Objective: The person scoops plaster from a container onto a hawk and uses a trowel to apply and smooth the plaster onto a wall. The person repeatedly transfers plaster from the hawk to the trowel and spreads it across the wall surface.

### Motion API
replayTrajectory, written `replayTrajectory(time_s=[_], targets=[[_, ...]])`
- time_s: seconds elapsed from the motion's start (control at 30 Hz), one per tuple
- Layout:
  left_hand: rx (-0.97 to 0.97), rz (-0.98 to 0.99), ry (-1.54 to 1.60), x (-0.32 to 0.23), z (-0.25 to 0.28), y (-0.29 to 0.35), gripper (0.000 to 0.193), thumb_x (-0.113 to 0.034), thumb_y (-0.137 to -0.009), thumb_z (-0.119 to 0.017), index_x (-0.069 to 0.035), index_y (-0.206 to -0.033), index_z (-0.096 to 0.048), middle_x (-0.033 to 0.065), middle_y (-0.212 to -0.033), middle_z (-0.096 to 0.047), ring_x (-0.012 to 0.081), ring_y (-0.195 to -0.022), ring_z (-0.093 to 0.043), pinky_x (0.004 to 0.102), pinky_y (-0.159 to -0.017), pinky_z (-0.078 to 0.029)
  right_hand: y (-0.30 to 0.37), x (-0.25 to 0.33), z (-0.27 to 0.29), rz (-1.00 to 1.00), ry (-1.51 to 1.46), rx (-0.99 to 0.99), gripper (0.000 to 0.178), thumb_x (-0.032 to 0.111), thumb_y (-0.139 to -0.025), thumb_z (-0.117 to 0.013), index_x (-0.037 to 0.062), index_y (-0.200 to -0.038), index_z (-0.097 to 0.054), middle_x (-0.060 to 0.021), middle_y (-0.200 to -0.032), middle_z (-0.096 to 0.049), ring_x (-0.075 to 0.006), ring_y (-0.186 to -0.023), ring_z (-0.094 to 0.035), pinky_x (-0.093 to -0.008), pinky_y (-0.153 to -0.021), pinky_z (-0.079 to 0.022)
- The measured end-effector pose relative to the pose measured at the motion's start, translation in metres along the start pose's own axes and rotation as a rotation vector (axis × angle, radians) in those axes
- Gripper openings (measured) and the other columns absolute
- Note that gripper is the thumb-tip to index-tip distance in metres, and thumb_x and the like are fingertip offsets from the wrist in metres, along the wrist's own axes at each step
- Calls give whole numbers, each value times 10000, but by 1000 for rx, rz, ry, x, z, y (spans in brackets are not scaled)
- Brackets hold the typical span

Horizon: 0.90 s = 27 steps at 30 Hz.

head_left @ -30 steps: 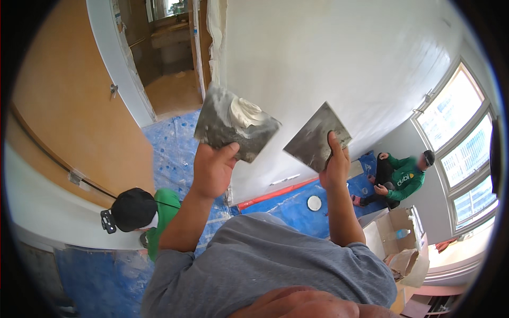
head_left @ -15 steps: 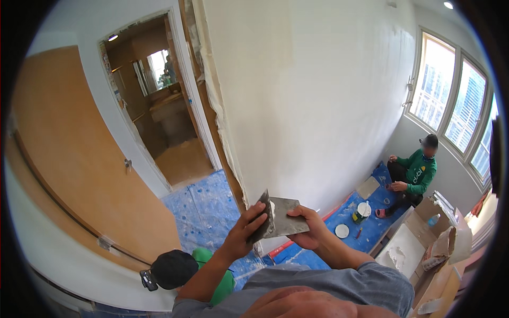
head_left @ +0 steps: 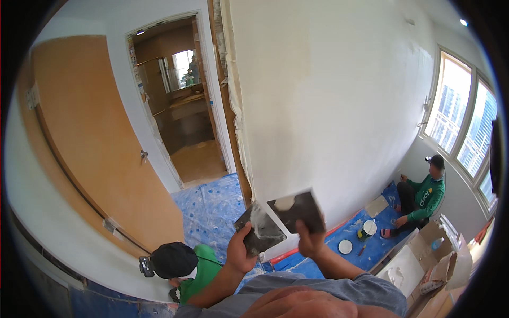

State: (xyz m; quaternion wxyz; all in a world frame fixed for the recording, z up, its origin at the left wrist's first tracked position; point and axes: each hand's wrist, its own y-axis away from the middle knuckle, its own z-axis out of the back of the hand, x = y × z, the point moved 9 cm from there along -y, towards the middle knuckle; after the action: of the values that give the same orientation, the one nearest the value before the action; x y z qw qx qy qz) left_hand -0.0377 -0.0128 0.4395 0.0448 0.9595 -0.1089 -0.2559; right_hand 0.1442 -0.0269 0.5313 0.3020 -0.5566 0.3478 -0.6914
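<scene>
My left hand (head_left: 239, 253) grips a dark, flat putty blade (head_left: 265, 229) smeared with whitish putty, thumb laid over its face. In my right hand (head_left: 312, 243) is a second flat, dark rectangular putty blade (head_left: 301, 208), tilted, with a pale dab of putty near its upper edge. The two blades are side by side in front of my chest, a narrow gap showing between them. Just beyond them rises a pale wall (head_left: 328, 106) with a rough, unfinished left edge (head_left: 233, 90). Fingers behind both blades are partly hidden.
At lower left a person in a black cap (head_left: 174, 259) is close to my left arm. Another person in green (head_left: 427, 193) sits by the window. Blue sheeting (head_left: 204, 206) covers the floor, with a paint can (head_left: 367, 229), a white lid (head_left: 345, 247) and cardboard boxes (head_left: 408, 246) on the right.
The two blades, overlapping before, have come apart; the right one is raised and turned, showing its putty dab. The left one now shows its smeared face. My view has shifted slightly left.
</scene>
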Motion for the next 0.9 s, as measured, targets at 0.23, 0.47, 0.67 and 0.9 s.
replayTrajectory(time_s=[0.23,0.47,0.67,0.9], targets=[[84,102,-33,39,-38,10,369,-223,-1031,-524,-23,-1341,-530,130,-1232,-664,259,-1130,-663,411,-982,-540,7,49,22,458,99,254,625,60,-790,-756,171,-1373,-560,-207,-1330,-607,-381,-1095,-673,-416,-841,-590],[35,94,-102,85,-45,12,395,-188,-1022,-548,-15,-1375,-513,144,-1276,-641,276,-1147,-653,423,-1016,-526,21,13,66,161,393,556,662,22,-793,-663,261,-1405,-578,-67,-1346,-608,-276,-1182,-620,-401,-929,-539],[-73,9,-25,100,-55,37,371,-203,-1021,-554,-27,-1348,-539,125,-1255,-652,264,-1145,-654,431,-1008,-531,57,-39,107,-249,312,769,690,-116,-804,-548,225,-1403,-580,-80,-1364,-598,-289,-1202,-605,-389,-996,-515],[-16,-289,-176,54,-85,46,358,-161,-995,-565,-23,-1325,-573,106,-1239,-674,244,-1124,-668,414,-1003,-526,98,-85,126,-994,-1322,-8,567,369,-1030,-442,102,-1523,-360,-174,-1516,-453,-430,-1367,-462,-682,-1040,-424]])
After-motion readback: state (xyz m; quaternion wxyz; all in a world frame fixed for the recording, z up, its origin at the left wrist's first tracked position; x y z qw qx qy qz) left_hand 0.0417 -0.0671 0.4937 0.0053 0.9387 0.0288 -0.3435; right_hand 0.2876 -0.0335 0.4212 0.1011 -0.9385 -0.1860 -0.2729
